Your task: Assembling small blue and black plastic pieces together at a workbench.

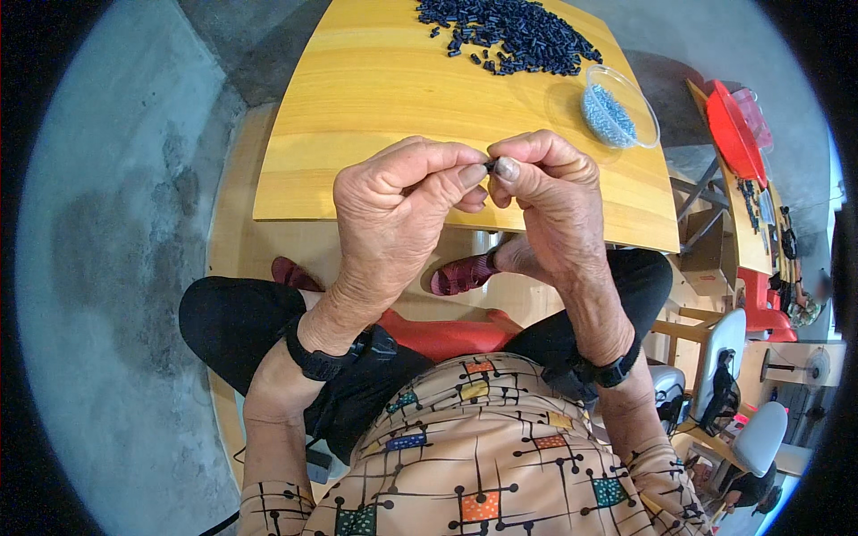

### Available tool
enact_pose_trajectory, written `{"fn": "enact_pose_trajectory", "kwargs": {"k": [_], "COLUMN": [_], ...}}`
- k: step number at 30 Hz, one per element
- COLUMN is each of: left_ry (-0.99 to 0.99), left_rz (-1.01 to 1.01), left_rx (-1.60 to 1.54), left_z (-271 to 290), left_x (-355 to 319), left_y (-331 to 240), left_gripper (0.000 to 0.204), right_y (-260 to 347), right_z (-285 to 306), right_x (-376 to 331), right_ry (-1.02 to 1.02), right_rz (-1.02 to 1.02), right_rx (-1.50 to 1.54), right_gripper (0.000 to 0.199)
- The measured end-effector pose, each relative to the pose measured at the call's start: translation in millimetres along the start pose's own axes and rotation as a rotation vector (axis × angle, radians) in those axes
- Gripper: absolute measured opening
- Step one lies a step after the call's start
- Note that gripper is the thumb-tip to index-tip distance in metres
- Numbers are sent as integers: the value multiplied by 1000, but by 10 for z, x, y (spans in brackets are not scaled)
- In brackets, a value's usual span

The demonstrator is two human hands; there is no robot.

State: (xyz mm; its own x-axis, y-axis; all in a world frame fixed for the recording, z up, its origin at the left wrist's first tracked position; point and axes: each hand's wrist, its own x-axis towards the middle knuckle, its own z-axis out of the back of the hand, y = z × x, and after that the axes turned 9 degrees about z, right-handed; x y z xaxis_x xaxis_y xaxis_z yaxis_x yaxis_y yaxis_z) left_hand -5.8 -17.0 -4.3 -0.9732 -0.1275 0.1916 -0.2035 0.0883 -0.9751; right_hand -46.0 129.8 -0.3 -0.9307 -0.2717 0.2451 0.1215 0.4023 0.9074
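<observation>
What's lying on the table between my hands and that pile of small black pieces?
Nothing: in the head view, bare wooden table runs from both hands to the black pile; the clear bowl sits off right.

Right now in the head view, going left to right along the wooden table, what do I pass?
Left hand → tiny dark piece pinched between both hands' fingers → right hand → clear bowl of small blue-grey bits → red tray beyond the table edge.
</observation>
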Motion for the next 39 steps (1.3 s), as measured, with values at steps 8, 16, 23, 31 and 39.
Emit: {"fn": "enact_pose_trajectory", "kwargs": {"k": [8, 16, 23, 31, 39], "left_ry": [-35, -12, 7, -20, -49], "left_rz": [-183, -42, -69, -403, -431], "left_rx": [73, 7, 41, 236, 301], "left_z": [3, 27, 47, 46, 60], "left_x": [61, 55, 53, 18, 18], "left_y": [103, 50, -11, -50, -124], "left_gripper": [6, 8, 8, 11, 14], "right_y": [-53, 20, 8, -10, 61], "right_z": [-38, -32, 5, -7, -51], "right_x": [-33, -8, -24, -98, -172], "right_ry": [-46, 20, 45, 56, 49], "right_rz": [82, 9, -156, -275, -221], "right_rx": [-163, -124, 198, 511, 518], "right_gripper": [9, 13, 13, 10, 12]}}
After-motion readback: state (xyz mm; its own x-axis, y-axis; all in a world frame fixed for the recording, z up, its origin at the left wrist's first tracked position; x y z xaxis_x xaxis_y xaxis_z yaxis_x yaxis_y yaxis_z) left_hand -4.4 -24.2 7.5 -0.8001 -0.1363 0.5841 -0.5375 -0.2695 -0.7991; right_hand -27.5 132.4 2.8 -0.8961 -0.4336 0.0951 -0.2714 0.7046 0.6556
